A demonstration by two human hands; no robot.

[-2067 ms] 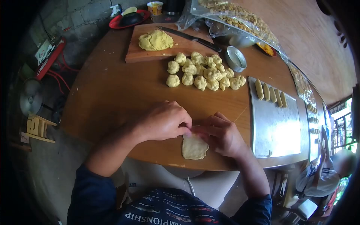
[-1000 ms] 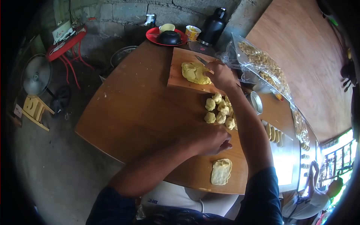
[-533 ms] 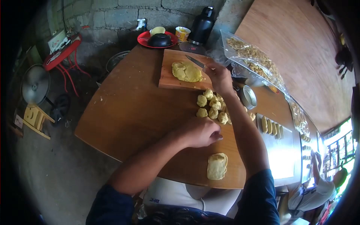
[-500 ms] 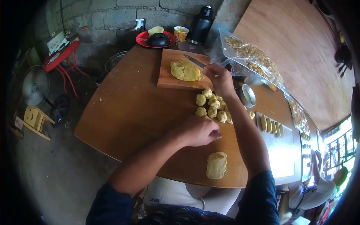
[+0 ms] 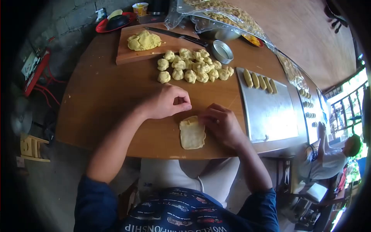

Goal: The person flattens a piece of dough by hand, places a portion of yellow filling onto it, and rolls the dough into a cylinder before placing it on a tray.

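Note:
A flat rectangular piece of dough [image 5: 193,135] lies near the table's front edge. My right hand [image 5: 223,124] is at its upper right corner, fingers curled and pressed together; what they grip is hidden. My left hand [image 5: 167,102] hovers just above and left of the dough, thumb and forefinger pinched together, and anything between them is too small to name. Beyond my hands sits a cluster of several dough balls [image 5: 190,76]. A knife [image 5: 176,35] rests on the wooden cutting board [image 5: 123,52], beside a larger lump of yellow dough [image 5: 143,40].
To the right, a metal tray [image 5: 266,112] bears several dough rolls [image 5: 256,80]. A round metal tin [image 5: 222,52] stands behind the balls. Crumbly food in a plastic-covered tray [image 5: 232,17] is at the back. A co-worker [image 5: 328,162] is at the far right.
My right hand has left the knife, now lying on the board, and come down to the flat dough. My left hand stays pinched near the dough. The camera view has shifted.

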